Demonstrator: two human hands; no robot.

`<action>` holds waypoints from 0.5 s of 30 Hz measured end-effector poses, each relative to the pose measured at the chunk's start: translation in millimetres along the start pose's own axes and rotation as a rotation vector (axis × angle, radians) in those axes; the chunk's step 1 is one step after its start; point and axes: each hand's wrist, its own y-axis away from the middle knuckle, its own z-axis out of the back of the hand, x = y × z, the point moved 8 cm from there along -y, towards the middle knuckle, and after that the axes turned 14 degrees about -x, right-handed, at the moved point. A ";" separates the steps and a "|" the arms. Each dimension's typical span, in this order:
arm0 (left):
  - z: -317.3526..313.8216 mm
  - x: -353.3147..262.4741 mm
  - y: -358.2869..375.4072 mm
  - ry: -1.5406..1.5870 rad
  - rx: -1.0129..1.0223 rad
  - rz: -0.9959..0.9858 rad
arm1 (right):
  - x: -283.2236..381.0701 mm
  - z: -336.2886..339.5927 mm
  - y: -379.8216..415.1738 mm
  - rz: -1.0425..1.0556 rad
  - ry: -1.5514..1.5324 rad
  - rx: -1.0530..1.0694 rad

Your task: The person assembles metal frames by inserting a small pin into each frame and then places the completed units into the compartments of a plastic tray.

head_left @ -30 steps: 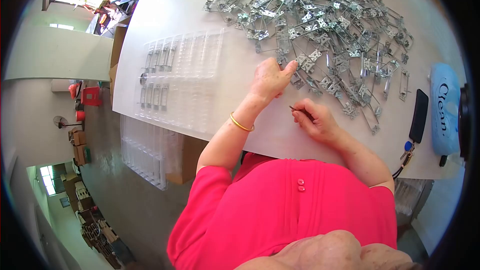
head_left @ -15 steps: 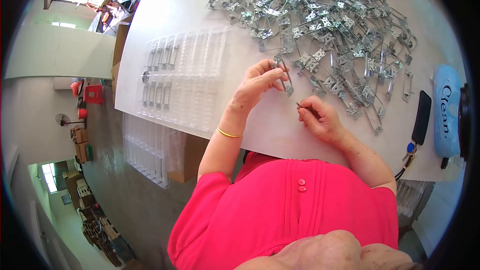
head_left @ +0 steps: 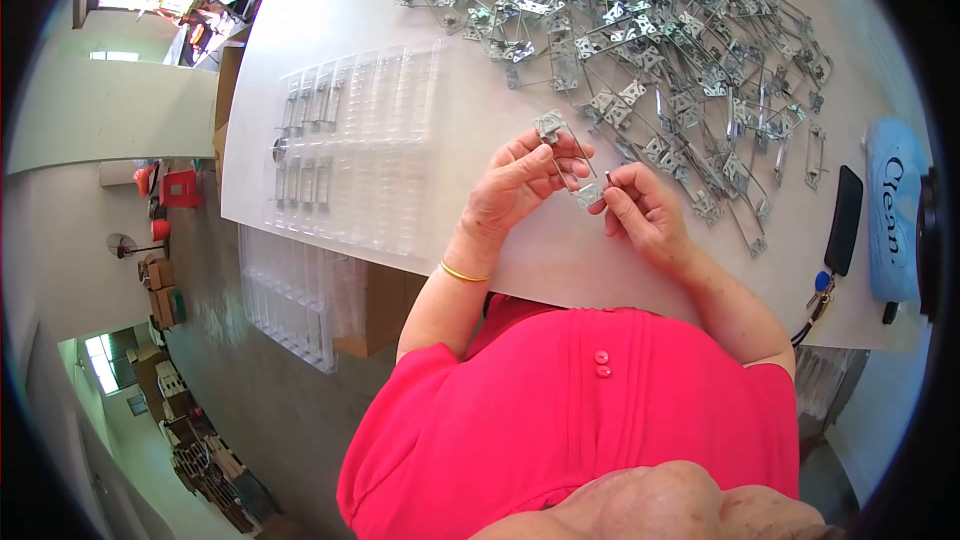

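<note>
A metal bracket with two thin rods [head_left: 551, 126] is pinched in my left hand [head_left: 520, 175], its lower end pointing toward my right hand. My right hand [head_left: 643, 208] is closed on a small dark pin-like piece [head_left: 608, 178], right beside the bracket's lower plate. Beyond both hands lies a large heap of similar metal brackets [head_left: 640, 50] on the white table [head_left: 480, 120]. On the left side, a clear plastic tray [head_left: 385, 155] holds several brackets in two rows.
At the right are a black phone [head_left: 845, 220], keys with a blue tag [head_left: 822, 282] and a blue packet [head_left: 892, 220]. More clear trays [head_left: 285, 295] and a cardboard box [head_left: 385, 310] stand below the table's left edge.
The bracket in my left hand has been turned so its plates and both rods show. My right hand has risen slightly with the small piece, closer to the bracket's lower end.
</note>
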 end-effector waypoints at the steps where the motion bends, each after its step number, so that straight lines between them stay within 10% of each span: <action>1: -0.4 -0.6 0.0 -0.012 0.012 -0.008 | -0.8 0.1 -0.2 -0.002 -0.009 0.004; 15: -10.2 12.8 15.9 -0.287 0.086 0.184 | 1.8 9.6 -4.9 0.054 -0.095 -0.110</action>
